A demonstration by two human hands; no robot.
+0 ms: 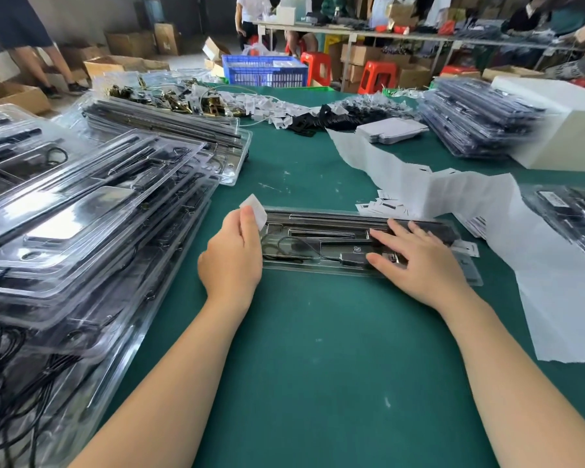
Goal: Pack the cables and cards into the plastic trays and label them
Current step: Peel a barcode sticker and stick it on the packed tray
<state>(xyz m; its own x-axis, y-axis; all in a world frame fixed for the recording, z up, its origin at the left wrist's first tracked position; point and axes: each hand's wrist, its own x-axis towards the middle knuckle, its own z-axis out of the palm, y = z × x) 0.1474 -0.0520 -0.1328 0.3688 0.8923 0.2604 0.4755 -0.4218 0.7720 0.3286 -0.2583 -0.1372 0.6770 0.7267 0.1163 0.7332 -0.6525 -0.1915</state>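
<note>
A clear plastic tray (pixel 318 219) lies across the green table in front of me, holding black parts and a coiled black cable (pixel 286 248). My left hand (pixel 232 261) pinches a small white label (pixel 254 209) between thumb and fingers at the tray's left end. Flat on the tray's right half rests my right hand (pixel 419 261), fingers straight. More white labels (pixel 382 206) lie scattered just behind the tray on a long strip of white backing paper (pixel 453 190).
Tall stacks of packed clear trays (pixel 81 214) fill the left side; another stack (pixel 477 116) sits far right beside a white box (pixel 568 136). Loose black cables and white tags (pixel 318 113) lie at the back. A blue crate (pixel 264 70), red stools and people stand beyond the table.
</note>
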